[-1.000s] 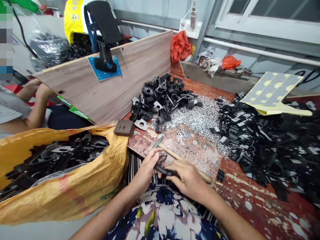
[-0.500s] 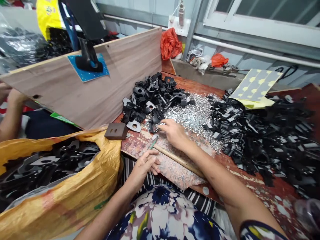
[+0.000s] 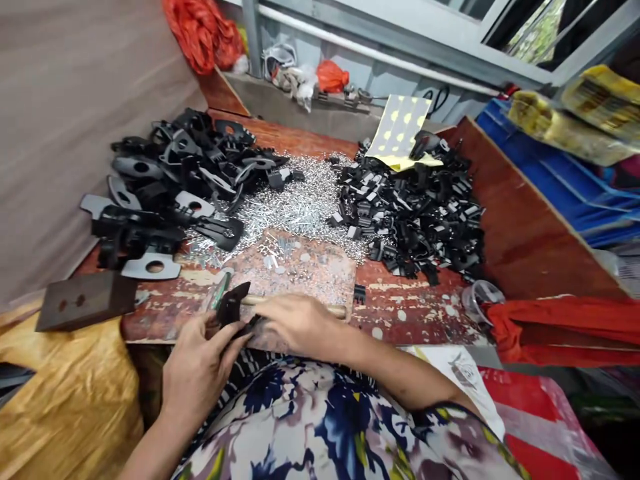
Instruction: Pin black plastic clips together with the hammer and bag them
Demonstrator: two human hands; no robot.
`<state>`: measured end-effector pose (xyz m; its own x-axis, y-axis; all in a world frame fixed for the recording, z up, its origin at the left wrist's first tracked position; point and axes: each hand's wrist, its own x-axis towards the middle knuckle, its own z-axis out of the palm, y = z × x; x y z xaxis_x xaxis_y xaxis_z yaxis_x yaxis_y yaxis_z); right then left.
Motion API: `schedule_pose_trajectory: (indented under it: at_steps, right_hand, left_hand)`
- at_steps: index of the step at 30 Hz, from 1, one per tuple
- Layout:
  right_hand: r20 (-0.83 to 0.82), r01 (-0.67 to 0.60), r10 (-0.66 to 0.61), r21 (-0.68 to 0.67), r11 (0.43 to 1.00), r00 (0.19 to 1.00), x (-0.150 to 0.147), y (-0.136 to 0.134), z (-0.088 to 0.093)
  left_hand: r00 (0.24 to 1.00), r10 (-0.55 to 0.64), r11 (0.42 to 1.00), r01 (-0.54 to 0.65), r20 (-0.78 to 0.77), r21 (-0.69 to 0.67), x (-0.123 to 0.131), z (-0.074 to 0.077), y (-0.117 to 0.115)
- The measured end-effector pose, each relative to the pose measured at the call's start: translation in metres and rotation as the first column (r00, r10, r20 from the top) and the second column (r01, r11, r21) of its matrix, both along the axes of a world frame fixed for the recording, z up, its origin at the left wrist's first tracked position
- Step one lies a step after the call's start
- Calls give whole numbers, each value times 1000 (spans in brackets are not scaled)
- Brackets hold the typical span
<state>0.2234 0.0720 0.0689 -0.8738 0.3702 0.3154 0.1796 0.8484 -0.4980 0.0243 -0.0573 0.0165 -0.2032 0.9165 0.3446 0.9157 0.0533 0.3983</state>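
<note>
Near the table's front edge my left hand [image 3: 197, 360] is closed on a black plastic part [image 3: 231, 305], which stands tilted up from the fingers. My right hand [image 3: 295, 323] meets it from the right, its fingers pinched at a small dark piece [image 3: 253, 325] beside that part; their tips are partly hidden. Just behind both hands lies a hammer with a wooden handle [image 3: 337, 311], partly covered by my right hand. Its head end, with green on it [image 3: 220, 290], is by the black part. A worn pinkish board [image 3: 310, 267] lies under the handle.
Large black plastic parts [image 3: 185, 167] are heaped at left, shiny metal pins [image 3: 300, 200] in the middle, small black clips [image 3: 410, 220] at right. A brown block [image 3: 85, 300] sits at the front left, above a yellow sack [image 3: 75, 407]. A clear cup [image 3: 480, 297] stands at right.
The view has swung right and closer. My right hand has come back from the pile edge to my left hand, which now holds a black plastic part.
</note>
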Motion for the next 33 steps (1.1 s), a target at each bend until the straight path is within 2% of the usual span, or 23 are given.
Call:
schedule_pose_trajectory:
  at_steps: [1,2,4,5,7,10,12,13,15,17,20,22,25,28,30,33]
  right_hand:
    - [-15,135,-137,-98,986,990,24,3,-1]
    - [-6,290,-295,-157,944,956,48,8,-2]
    - [35,546,-545,-113,830,837,96,18,-4]
    - [50,597,-595,-42,801,802,117,22,-8]
    - [93,548,-549,43,835,830,149,28,-20]
    - [49,432,-434,42,901,900,166,32,-45]
    - [-55,442,-441,4,897,896,164,36,-58]
    - [-98,458,-457,-16,889,884,162,38,-62]
    - [-140,483,-485,-45,874,864,158,43,-64]
    - [-161,524,-527,-63,849,834,157,48,-60]
    - [-233,643,-649,-110,758,724,148,51,-43]
    - [-282,660,-671,-148,737,686,131,48,-27]
    - [-323,529,-544,-142,837,774,89,34,-5]
    - [-332,416,-431,-120,901,839,50,15,6]
    - [-337,396,-420,-140,907,842,35,6,6]
    - [-354,401,-435,-167,901,828,29,0,2]
  left_hand:
    - [1000,-10,1000,10,-24,-15,1,-1,2]
    - [999,-8,1000,7,-37,-25,2,-2,3]
    - [1000,4,999,-4,-26,-38,3,-3,5]
    - [1000,9,999,-10,-11,-43,3,-2,6]
    - [999,27,998,-25,33,-49,2,-1,9]
    - [985,66,998,-63,158,-24,1,2,13]
    - [941,132,990,-141,311,6,2,6,16]
    - [893,178,980,-198,414,7,3,8,17]
    - [733,256,951,-308,630,-27,4,15,18]
    - [568,269,938,-338,778,-77,6,23,17]
    - [449,217,970,-199,867,-139,14,35,16]
    - [348,194,981,-45,917,-191,26,44,20]
    - [120,195,965,154,974,-212,51,55,33]
    - [-43,187,956,237,981,-171,72,64,47]
    - [-104,177,958,245,979,-147,78,67,52]
    - [-136,167,961,244,977,-130,78,67,52]
